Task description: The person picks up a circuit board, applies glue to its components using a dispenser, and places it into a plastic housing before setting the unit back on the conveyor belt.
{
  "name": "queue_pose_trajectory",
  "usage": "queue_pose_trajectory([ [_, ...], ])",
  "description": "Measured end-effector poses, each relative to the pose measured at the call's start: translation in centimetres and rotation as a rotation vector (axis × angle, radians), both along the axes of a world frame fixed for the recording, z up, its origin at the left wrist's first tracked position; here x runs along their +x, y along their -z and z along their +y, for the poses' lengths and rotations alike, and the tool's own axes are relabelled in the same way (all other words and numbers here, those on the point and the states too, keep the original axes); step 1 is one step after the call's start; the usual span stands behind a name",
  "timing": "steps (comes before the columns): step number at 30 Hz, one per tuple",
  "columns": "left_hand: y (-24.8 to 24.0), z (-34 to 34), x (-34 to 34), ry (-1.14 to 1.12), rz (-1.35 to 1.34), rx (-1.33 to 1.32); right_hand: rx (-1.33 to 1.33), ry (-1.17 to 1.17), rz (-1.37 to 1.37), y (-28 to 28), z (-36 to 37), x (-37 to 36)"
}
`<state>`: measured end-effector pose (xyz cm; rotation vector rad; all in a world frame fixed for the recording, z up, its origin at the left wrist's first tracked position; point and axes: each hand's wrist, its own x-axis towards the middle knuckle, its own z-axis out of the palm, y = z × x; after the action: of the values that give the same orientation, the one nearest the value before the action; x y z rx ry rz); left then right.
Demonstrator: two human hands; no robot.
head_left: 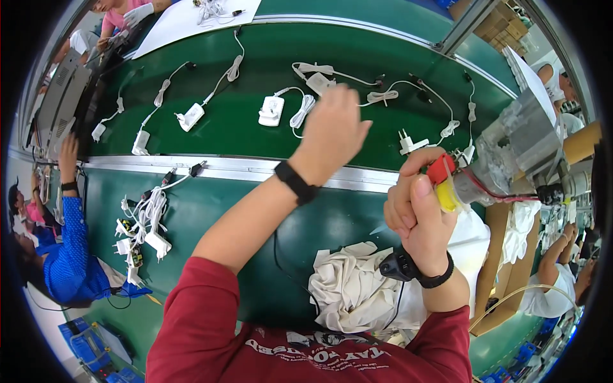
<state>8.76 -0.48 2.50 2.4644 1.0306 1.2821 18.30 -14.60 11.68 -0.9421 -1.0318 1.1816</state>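
My left hand [333, 131] reaches palm down over the green belt [217, 143]. Its fingers are stretched out and the thumb stands apart. By its fingertips lies a white power adapter [318, 83] with a bundled cable, partly covered by the hand; contact cannot be made out. To the left of the hand is another white adapter [271, 111] with its coiled cable. My right hand [418, 207] is closed around the red and yellow end of a grey, cylinder-shaped tool [488, 182] with thin wires along it. A white plug adapter [412, 143] rests just beyond that hand.
More corded adapters [190, 117] lie along the belt. A tangle of white adapters [150, 217] sits on the near bench at left. White cloths [351, 284] are heaped before me, beside a cardboard box [498, 274]. A co-worker in a blue sleeve [73, 236] reaches in from the left.
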Motion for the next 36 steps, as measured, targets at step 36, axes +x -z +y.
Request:
queue_pose_trajectory([
  [36,3.8,-11.3,-4.7,0.953,-0.71,-1.845,0.034,0.067,-0.091,2.6,2.8,0.6],
])
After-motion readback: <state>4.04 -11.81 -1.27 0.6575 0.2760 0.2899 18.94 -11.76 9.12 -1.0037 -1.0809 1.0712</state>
